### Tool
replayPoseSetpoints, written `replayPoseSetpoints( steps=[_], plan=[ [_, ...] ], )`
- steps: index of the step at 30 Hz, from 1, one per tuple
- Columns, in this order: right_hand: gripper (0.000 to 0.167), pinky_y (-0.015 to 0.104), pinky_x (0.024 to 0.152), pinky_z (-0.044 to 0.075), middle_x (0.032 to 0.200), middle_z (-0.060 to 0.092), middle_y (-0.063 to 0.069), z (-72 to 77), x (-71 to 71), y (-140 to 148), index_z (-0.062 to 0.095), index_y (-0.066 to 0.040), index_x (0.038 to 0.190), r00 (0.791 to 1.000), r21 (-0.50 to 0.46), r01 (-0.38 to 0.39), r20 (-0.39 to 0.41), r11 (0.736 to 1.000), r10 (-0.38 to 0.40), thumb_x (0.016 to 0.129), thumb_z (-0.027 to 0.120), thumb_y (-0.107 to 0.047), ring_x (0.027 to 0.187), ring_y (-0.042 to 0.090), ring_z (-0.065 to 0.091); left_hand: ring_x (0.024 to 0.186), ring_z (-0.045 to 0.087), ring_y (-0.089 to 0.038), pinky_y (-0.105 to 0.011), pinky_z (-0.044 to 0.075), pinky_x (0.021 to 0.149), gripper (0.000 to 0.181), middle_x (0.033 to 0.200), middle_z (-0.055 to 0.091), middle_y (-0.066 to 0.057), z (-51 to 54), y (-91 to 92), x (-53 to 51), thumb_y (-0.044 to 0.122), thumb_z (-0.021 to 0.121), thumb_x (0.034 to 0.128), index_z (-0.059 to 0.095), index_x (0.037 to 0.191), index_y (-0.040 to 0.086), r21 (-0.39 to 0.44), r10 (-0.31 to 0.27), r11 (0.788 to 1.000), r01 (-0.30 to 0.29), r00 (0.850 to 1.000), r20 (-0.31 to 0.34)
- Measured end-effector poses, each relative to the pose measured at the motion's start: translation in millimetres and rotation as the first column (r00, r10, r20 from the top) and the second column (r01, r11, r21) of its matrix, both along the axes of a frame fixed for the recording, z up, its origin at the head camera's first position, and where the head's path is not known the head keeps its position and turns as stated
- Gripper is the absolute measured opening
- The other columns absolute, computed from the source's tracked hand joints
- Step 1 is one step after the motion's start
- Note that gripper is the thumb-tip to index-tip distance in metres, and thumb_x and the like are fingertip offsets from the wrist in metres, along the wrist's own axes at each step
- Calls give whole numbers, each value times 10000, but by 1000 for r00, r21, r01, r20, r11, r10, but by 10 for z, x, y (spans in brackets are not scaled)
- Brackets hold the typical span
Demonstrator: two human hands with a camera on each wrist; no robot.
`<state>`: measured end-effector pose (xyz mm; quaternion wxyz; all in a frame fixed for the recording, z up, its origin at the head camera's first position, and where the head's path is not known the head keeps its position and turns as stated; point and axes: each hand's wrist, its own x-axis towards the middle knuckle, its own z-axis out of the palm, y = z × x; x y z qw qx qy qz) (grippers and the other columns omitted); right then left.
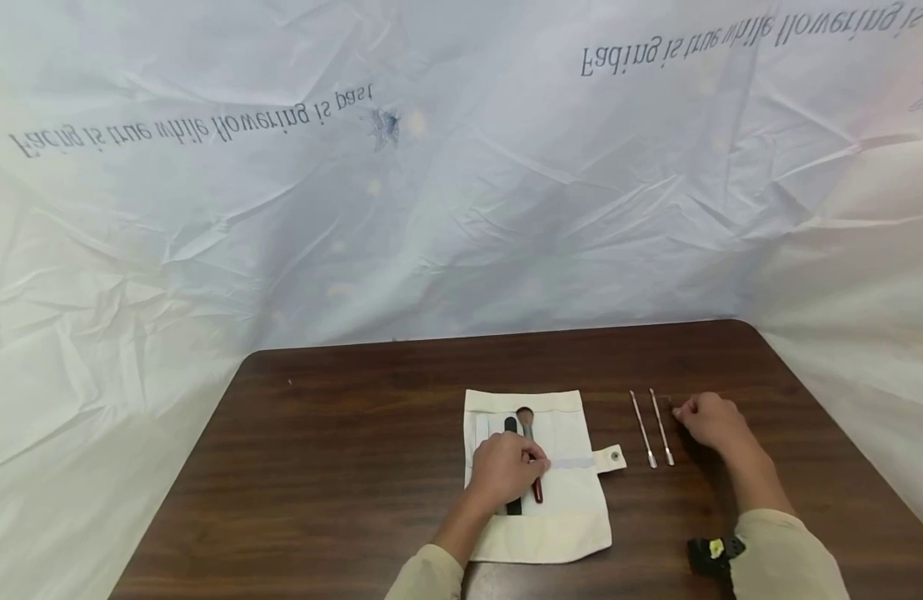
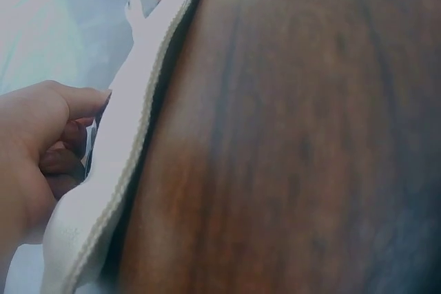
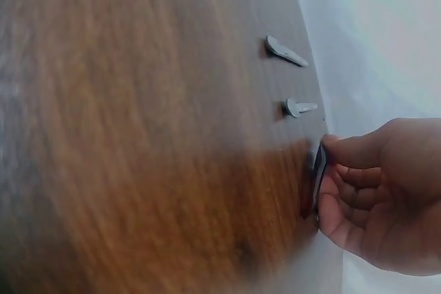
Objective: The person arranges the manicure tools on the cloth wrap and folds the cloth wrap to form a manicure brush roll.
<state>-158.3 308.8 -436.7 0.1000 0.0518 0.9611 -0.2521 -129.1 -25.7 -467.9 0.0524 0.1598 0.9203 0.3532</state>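
Note:
A cream cloth tool roll (image 1: 536,537) lies unrolled on the table. Above it my left hand (image 1: 501,465) has curled fingertips at its pale elastic band (image 1: 570,462), right beside a makeup brush (image 1: 537,492). The brush and a flat black stick (image 1: 514,507) lie partly beneath this hand. My right hand (image 1: 712,419) pinches a small, thin dark tool (image 3: 319,177) between thumb and fingers; its exact kind is unclear. Just left of that hand lie two slim metal cuticle pushers (image 1: 643,429), side by side. In the left wrist view, the cloth's edge hides the fingertips' contact.
The brown wooden table (image 1: 341,467) ends at a hanging white sheet (image 1: 461,250) at the back and sides. A snap tab (image 1: 613,457) sticks out from the roll's right side. A black strapped device (image 1: 712,554) is by the right sleeve.

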Motion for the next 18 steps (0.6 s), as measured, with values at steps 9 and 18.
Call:
replayPoseSetpoints(
  steps=[9,18],
  plan=[
    [384,252,659,527,1001,735,198,-22,-29,-72,583,165,1221,994,-348,42,-80,937,-74,1064,513,-179,760,26,612,488,431,5,-210,332,520,111,490,501,121,-11,2,10,260,755,902,811,819,210,1,11,1000,-11,1000,-3],
    [442,304,780,554,1160,658,255,139,-226,-765,439,169,1418,985,-578,-148,-15,802,171,1088,449,-124,910,119,626,478,423,15,-199,326,510,110,483,503,120,-13,-5,-21,263,756,903,816,827,211,-4,13,1000,-13,1000,-1]
  ],
)
